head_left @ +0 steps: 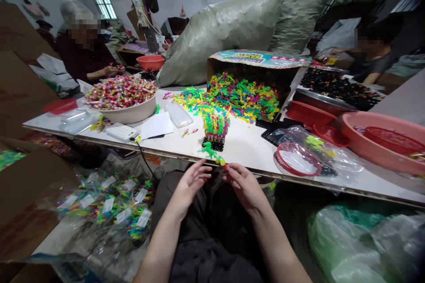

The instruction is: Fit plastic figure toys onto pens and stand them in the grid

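My right hand [241, 182] pinches the red end of a small plastic toy figure [210, 150] in front of the table edge; its far part is bright green, with yellow pieces near my fingertips. My left hand [195, 180] is open beside it, fingers apart and holding nothing. Just beyond, a black holder [217, 145] on the table carries upright rows of similar toys [216, 124], with green, yellow and pink tops and red-and-white lower ends. Two small red-and-white pieces [190, 132] lie left of the holder.
A printed box [259, 59] spills colourful figures [239, 97] onto the table. A beige basin [129, 115] of small pieces stands left; a red-rimmed dish [297, 159] and pink basin [381, 146] stand right. Filled plastic bags [109, 203] lie below. Two people work across the table.
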### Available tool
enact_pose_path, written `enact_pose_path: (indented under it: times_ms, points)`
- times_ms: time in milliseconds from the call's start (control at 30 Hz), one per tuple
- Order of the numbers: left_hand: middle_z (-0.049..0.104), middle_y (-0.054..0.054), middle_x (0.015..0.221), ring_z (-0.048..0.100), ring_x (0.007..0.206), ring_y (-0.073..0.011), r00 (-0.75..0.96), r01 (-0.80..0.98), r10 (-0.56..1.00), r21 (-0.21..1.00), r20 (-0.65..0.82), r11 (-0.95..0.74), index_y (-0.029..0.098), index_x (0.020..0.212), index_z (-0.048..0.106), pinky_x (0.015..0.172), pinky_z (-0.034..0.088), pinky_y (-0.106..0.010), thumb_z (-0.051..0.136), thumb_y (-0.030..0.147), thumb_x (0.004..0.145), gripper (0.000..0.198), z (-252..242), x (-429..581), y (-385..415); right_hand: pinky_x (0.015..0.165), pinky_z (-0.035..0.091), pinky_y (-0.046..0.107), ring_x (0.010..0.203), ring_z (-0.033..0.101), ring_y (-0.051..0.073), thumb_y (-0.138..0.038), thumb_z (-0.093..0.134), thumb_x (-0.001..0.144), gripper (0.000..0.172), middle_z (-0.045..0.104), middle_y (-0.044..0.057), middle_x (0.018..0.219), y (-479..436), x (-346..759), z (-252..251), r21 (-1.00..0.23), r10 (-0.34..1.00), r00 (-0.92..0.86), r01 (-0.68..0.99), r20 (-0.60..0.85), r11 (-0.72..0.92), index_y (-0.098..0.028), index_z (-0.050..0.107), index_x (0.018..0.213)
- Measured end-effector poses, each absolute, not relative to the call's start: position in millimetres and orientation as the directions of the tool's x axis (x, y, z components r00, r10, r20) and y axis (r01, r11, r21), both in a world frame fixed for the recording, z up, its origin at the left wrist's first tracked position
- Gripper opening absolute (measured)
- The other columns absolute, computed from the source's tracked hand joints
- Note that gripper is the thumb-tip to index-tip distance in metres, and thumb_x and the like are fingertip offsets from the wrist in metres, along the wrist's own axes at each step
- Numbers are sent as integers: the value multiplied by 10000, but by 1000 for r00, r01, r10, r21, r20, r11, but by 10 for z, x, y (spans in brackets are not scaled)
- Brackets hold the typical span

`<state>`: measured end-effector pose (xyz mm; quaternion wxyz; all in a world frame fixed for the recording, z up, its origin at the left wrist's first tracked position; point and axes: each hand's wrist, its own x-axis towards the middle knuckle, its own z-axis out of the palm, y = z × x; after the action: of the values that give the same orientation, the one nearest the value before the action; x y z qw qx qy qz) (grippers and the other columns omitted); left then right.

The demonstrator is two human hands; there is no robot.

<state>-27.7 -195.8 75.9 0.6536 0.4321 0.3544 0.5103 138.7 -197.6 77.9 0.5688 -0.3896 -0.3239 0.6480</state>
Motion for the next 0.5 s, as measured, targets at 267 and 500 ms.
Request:
enact_pose_path:
  times_ms: [267, 500]
  points:
    - [569, -80, 1002, 536, 949, -181, 61, -184, 994, 980, 92, -79, 150, 926, 643, 851, 417, -272, 603, 331, 730, 270, 681, 232, -1924, 728, 441, 239, 778, 573, 132, -345, 704, 641, 233, 639, 10, 820, -1982, 1162, 729, -812, 991, -9, -572, -134, -115, -199, 610, 797]
    - [660, -55, 839, 586, 790, -152, -170, -194, 982, 974, 80, -113, 131, 894, 658, 748, 451, -254, 627, 357, 703, 298, 598, 58, -1577, 703, 460, 295, 812, 575, 162, -399, 629, 702, 247, 621, 30, 945, -1910, 1291, 756, -914, 990, -115, -385, -87, -126, -218, 562, 857]
